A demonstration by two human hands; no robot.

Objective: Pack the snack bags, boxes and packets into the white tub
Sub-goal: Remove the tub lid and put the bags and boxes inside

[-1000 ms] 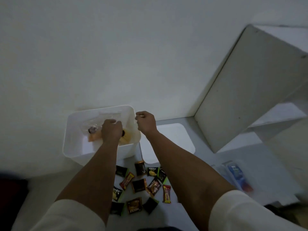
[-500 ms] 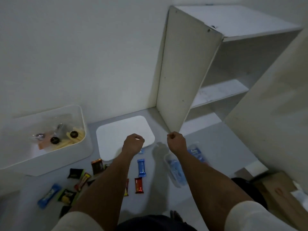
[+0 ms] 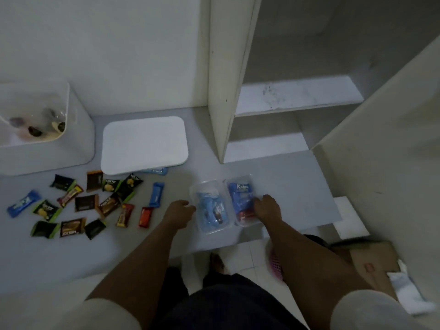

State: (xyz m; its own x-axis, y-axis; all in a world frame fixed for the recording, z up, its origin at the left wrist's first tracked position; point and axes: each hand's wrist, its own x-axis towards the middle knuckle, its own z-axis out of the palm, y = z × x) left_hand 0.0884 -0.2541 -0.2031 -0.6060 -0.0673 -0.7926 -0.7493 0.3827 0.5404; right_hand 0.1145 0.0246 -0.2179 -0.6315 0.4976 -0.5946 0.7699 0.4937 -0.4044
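Note:
The white tub [image 3: 78,139] stands at the far left with a few wrapped items inside. Several small snack packets [image 3: 83,203] lie scattered on the grey surface in front of it. Two clear plastic boxes sit side by side, the left box [image 3: 213,208] and the right box [image 3: 240,201], both holding blue packets. My left hand [image 3: 179,211] is at the left box's left edge with curled fingers; whether it grips is unclear. My right hand [image 3: 266,208] has its fingers curled over the right box's right edge.
The tub's flat white lid [image 3: 144,144] lies between the tub and an open white cabinet [image 3: 226,79] with shelves. A blue packet [image 3: 156,171] pokes out from under the lid. A cabinet panel [image 3: 381,139] stands on the right, and a cardboard box [image 3: 371,260] is at the lower right.
Both hands left the tub, swung right and came down from fists above the surface to the two clear boxes. My view turned right and downward.

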